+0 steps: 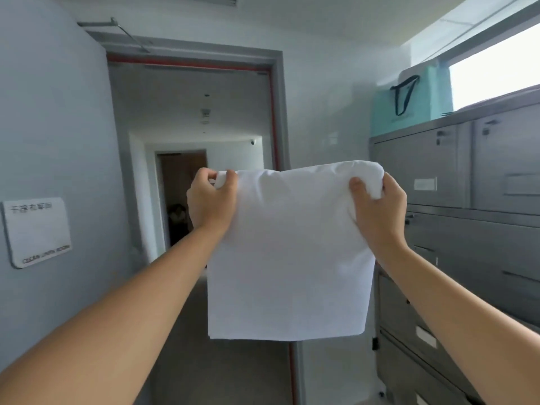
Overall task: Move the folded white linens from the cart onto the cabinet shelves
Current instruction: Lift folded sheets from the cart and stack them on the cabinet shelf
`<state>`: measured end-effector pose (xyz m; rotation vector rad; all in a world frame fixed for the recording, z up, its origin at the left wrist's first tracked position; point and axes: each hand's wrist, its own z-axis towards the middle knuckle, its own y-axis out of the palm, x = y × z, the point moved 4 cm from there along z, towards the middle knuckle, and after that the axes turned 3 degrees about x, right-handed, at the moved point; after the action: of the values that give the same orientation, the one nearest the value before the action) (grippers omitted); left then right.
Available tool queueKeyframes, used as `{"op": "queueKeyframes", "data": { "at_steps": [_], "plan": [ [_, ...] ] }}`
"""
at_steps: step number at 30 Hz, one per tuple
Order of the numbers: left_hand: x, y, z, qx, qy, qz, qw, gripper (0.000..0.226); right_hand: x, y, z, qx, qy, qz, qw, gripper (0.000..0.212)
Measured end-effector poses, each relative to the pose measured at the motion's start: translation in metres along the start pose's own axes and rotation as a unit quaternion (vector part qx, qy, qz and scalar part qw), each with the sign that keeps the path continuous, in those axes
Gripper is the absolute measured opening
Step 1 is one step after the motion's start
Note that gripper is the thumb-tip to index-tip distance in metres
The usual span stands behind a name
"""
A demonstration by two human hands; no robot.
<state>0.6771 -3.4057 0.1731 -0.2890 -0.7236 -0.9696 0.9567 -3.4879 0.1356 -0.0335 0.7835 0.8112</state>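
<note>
A folded white linen [289, 252] hangs in the air in front of me, held up at chest height by its two top corners. My left hand [211, 200] pinches the top left corner. My right hand [378, 209] grips the bunched top right corner. The linen's lower edge hangs free above the floor. The grey metal cabinet [455, 171] stands to the right with its doors shut, just beyond my right hand. No cart is in view.
An open doorway [190, 171] with a grey frame lies straight ahead, leading to a corridor. The open door [52, 171] on the left carries a white sign [36, 232]. A teal bag [412, 100] sits on top of the cabinet, below a window [493, 71].
</note>
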Motion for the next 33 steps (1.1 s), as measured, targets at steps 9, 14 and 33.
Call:
{"op": "queueKeyframes", "data": {
  "at_steps": [9, 14, 33],
  "plan": [
    [0.015, 0.106, -0.034, -0.128, -0.025, -0.1, 0.987, 0.027, 0.005, -0.087, 0.011, 0.127, -0.034, -0.117, 0.984, 0.018],
    [0.041, 0.157, -0.083, -0.195, -0.028, -0.158, 0.967, 0.028, -0.007, -0.156, 0.008, 0.178, -0.058, -0.177, 0.966, 0.016],
    [0.235, 0.217, -0.273, -0.337, -0.045, -0.303, 0.89, 0.029, -0.121, -0.406, -0.01, 0.285, -0.128, -0.327, 0.892, 0.008]
  ]
}}
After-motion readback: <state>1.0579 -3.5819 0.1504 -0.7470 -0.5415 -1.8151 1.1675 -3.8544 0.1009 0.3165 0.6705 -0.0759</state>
